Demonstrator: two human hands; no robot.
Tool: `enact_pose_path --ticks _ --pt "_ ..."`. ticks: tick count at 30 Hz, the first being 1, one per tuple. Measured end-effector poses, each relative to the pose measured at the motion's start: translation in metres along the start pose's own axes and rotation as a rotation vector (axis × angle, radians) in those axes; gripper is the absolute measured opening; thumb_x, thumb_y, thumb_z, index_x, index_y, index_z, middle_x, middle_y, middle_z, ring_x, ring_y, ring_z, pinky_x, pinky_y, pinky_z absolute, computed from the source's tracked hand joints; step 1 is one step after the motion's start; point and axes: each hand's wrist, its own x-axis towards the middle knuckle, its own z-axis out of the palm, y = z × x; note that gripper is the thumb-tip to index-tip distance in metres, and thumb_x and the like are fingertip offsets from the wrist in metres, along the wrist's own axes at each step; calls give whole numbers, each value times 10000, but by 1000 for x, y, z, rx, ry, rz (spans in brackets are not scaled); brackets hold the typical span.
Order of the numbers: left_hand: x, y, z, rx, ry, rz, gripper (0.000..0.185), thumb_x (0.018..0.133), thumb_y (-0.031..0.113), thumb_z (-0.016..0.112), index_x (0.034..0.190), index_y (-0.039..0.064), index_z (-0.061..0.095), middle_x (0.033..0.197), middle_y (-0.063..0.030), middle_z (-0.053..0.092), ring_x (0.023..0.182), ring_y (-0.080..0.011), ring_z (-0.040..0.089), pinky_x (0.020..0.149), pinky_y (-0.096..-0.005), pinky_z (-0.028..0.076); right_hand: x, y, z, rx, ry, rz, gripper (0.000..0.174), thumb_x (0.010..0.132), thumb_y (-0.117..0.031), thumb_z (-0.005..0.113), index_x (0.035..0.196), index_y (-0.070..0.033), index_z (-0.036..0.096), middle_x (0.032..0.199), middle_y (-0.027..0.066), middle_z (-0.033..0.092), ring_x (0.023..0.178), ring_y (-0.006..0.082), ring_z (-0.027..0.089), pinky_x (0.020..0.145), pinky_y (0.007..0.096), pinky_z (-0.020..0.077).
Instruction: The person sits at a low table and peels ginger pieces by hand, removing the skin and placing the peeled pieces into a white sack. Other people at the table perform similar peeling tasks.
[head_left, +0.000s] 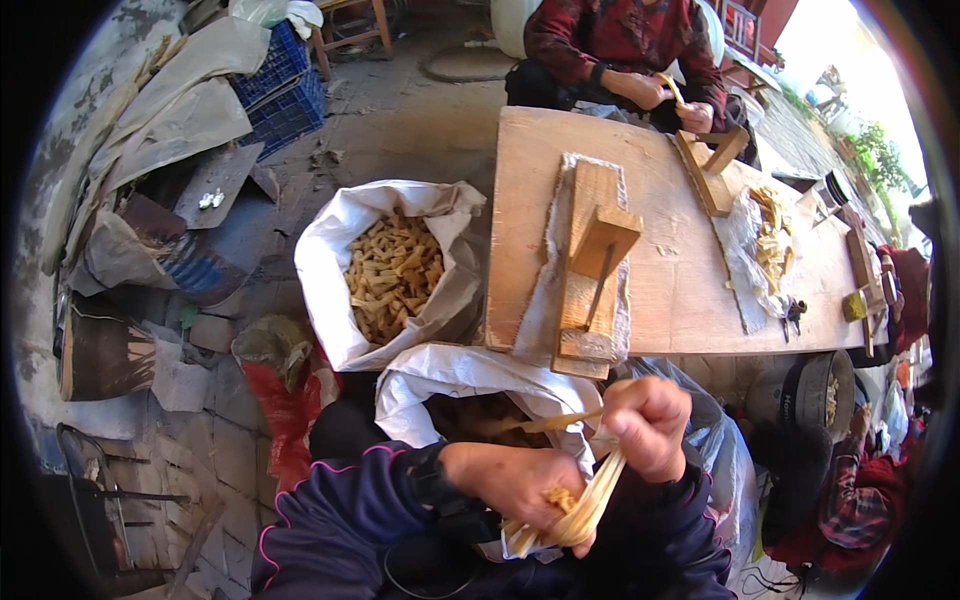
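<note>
My left hand (529, 487) is closed around a bundle of pale yellow, fibrous-looking strips (592, 514); a small crumpled yellow piece shows at its fingers. My right hand (649, 427) is curled into a fist on the upper end of the strips, which stretch taut between both hands. One loose strip (559, 422) sticks out leftward from my right fist. Beneath my hands opens a white woven sack (420, 375), its inside dark and its contents unclear. A second white sack (322, 262) to the left holds many short yellowish pieces (394, 277).
A wooden table (525, 150) ahead bears a wooden stand with a metal rod (596, 277) on cloth and a plastic bag of strips (769, 240). Across it, a person (622, 45) handles a yellow strip. Another person (862, 510) sits at right. Blue crates (277, 90) stand at left.
</note>
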Motion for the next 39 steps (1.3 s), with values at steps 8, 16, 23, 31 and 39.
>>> enact_pose_path --ticks 8,16,23,31,39 --pt "-15 1 -22 1282 867 295 328 720 163 797 1035 133 709 810 -42 603 631 -230 627 528 -331 497 -2 0 13 5 127 656 117 910 -85 650 847 5 689 690 0 632 614 63 555 548 229 429" --pt "-16 -2 -18 1486 1076 550 237 682 112 773 884 24 683 919 -93 636 642 -230 633 539 -326 507 -7 17 26 593 310 603 90 915 -89 676 949 -11 648 820 33 660 635 78 554 562 208 425" --pt "-15 2 -19 1205 1056 176 241 731 -2 684 972 2 674 1094 -129 665 833 -314 696 708 -358 569 -8 13 20 -183 176 251 178 947 -152 655 958 24 679 761 50 662 663 109 599 620 260 492" --pt "-15 1 -21 1076 982 255 112 827 -12 653 937 -30 657 1084 -158 662 859 -274 696 726 -337 565 -10 22 27 -384 75 372 344 993 -327 557 903 -7 645 679 80 588 531 218 541 544 324 465" --pt "-33 17 -22 359 1233 383 106 904 44 608 862 -44 650 1034 -146 654 672 -101 561 624 -252 472 -6 1 9 467 -46 727 494 996 -445 528 813 2 632 551 -33 427 467 45 290 456 231 209"
